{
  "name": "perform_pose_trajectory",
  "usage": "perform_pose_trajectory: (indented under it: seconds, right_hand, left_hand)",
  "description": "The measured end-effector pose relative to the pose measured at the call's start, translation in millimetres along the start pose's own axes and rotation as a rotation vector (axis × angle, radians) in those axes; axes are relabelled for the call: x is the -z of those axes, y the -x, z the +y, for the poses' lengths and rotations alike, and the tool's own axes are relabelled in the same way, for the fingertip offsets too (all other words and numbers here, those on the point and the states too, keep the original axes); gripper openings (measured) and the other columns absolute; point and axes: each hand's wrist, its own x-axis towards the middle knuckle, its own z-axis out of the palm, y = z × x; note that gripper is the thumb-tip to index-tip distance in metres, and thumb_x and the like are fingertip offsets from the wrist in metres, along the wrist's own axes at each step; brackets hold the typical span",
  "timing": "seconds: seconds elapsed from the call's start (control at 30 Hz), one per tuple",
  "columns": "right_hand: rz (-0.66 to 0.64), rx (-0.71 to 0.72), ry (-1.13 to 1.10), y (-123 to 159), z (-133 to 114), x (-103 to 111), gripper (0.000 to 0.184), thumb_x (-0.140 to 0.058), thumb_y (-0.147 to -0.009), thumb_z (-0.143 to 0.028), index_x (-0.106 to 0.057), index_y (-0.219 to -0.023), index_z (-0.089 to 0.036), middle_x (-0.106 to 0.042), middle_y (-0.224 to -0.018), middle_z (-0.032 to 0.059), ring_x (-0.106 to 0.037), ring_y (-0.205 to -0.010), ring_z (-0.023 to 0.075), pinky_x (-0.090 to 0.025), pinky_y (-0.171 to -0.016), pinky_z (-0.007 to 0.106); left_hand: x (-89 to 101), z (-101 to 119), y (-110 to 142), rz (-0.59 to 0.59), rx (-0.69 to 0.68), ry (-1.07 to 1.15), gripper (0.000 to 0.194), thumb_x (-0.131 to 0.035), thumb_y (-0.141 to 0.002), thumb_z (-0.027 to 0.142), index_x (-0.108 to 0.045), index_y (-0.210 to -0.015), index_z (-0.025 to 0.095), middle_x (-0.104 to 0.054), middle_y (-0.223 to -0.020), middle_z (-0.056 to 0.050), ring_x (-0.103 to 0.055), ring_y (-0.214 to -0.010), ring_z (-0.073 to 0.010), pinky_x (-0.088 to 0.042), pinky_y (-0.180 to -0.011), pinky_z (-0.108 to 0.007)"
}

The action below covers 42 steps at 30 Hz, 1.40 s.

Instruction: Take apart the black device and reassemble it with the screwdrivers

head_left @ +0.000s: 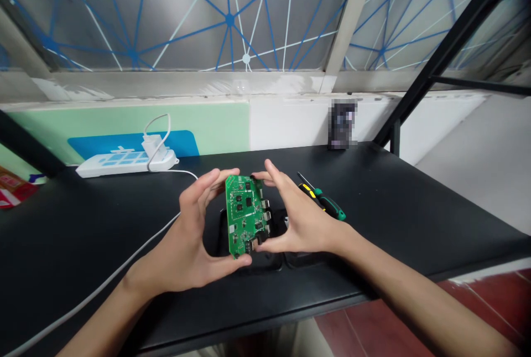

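Note:
A green circuit board (245,214) with black chips and ports is held upright above the black table (415,207). My left hand (194,235) grips its left edge, with fingertips at the top corner and the thumb under the bottom. My right hand (296,216) pinches its right edge at top and bottom. Below the board lies a black casing (269,260), partly hidden by both hands.
A green-handled screwdriver (326,202) lies just right of my right hand. A white power strip (124,162) with a plugged charger sits at the back left, and its white cable (124,265) runs toward the near left edge. A black frame post (435,58) rises at the right.

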Motion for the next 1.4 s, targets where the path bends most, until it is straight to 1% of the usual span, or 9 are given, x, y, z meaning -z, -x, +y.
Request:
perform_pose_trajectory:
  seconds: [0.23,0.4,0.53,0.7,0.8,0.93,1.07,1.2,1.4]
  right_hand:
    - [-0.100,-0.006,0.173,0,-6,7,0.131,-0.081,-0.076,-0.051,0.010,-0.164,-0.022,-0.040,-0.153,0.0244,-0.047,-0.141,0.0383,-0.050,-0.110,0.061]
    - [-0.077,0.020,0.282,0,-6,7,0.132,-0.083,-0.074,-0.050,0.009,-0.164,-0.020,-0.042,-0.150,0.0249,-0.046,-0.140,0.0398,-0.051,-0.108,0.063]
    - [-0.054,0.033,0.320,0,-6,4,0.129,-0.080,-0.077,-0.053,0.008,-0.164,-0.021,-0.043,-0.150,0.0247,-0.046,-0.139,0.0407,-0.050,-0.108,0.066]
    - [-0.108,0.021,0.174,2,-6,14,0.117,-0.076,-0.080,-0.059,-0.005,-0.165,-0.022,-0.038,-0.156,0.0230,-0.042,-0.145,0.0385,-0.047,-0.114,0.062]
    - [-0.111,0.017,0.022,3,-5,23,0.098,-0.072,-0.087,-0.039,-0.012,-0.164,-0.027,-0.034,-0.163,0.0163,-0.039,-0.150,0.0322,-0.044,-0.119,0.057]
    - [-0.130,-0.043,-0.003,3,0,28,0.086,-0.061,-0.090,-0.018,-0.018,-0.163,-0.030,-0.042,-0.161,0.0106,-0.045,-0.145,0.0259,-0.049,-0.116,0.052]
    - [-0.158,-0.050,0.033,3,3,29,0.086,-0.064,-0.090,-0.021,-0.019,-0.163,-0.029,-0.046,-0.160,0.0093,-0.047,-0.145,0.0247,-0.046,-0.119,0.053]
    - [-0.183,-0.056,0.049,4,5,32,0.096,-0.074,-0.087,-0.028,-0.016,-0.164,-0.030,-0.045,-0.161,0.0104,-0.048,-0.145,0.0270,-0.047,-0.117,0.054]
    - [-0.193,-0.089,0.032,4,4,33,0.096,-0.075,-0.087,-0.032,-0.018,-0.163,-0.031,-0.045,-0.160,0.0115,-0.050,-0.142,0.0272,-0.051,-0.114,0.052]
  left_hand:
    - [6.9,-5,-1,-0.099,-0.046,-0.231,0.107,-0.080,-0.081,0.024,-0.007,-0.160,0.028,-0.035,-0.151,-0.019,-0.036,-0.145,-0.0379,-0.039,-0.118,-0.064]
    - [12.0,-10,-1,-0.143,-0.050,-0.431,0.102,-0.078,-0.082,0.028,-0.012,-0.160,0.024,-0.039,-0.151,-0.020,-0.040,-0.142,-0.0391,-0.038,-0.116,-0.063]
    - [14.4,-13,-1,-0.147,-0.049,-0.519,0.097,-0.077,-0.081,0.028,-0.019,-0.159,0.025,-0.044,-0.149,-0.019,-0.046,-0.137,-0.0399,-0.043,-0.111,-0.060]
    - [14.4,-10,0,-0.104,-0.030,-0.430,0.097,-0.079,-0.082,0.030,-0.019,-0.158,0.024,-0.045,-0.150,-0.018,-0.045,-0.138,-0.0373,-0.039,-0.116,-0.058]
    - [14.3,-9,0,-0.092,-0.032,-0.373,0.099,-0.080,-0.081,0.025,-0.018,-0.157,0.026,-0.044,-0.151,-0.018,-0.043,-0.141,-0.0372,-0.036,-0.118,-0.060]
    - [15.5,-10,0,-0.107,-0.047,-0.329,0.097,-0.080,-0.080,0.022,-0.018,-0.155,0.025,-0.043,-0.150,-0.020,-0.043,-0.142,-0.0374,-0.037,-0.116,-0.062]
    - [16.2,-9,-1,-0.109,-0.051,-0.305,0.092,-0.080,-0.080,0.021,-0.023,-0.151,0.028,-0.043,-0.150,-0.019,-0.042,-0.142,-0.0371,-0.038,-0.114,-0.062]
    - [15.6,-8,-2,-0.113,-0.040,-0.291,0.091,-0.081,-0.078,0.020,-0.025,-0.149,0.029,-0.042,-0.150,-0.020,-0.043,-0.141,-0.0384,-0.041,-0.111,-0.063]
    - [15.0,-8,1,-0.122,0.020,-0.197,0.092,-0.083,-0.076,0.019,-0.025,-0.147,0.029,-0.040,-0.151,-0.020,-0.042,-0.142,-0.0379,-0.034,-0.117,-0.068]
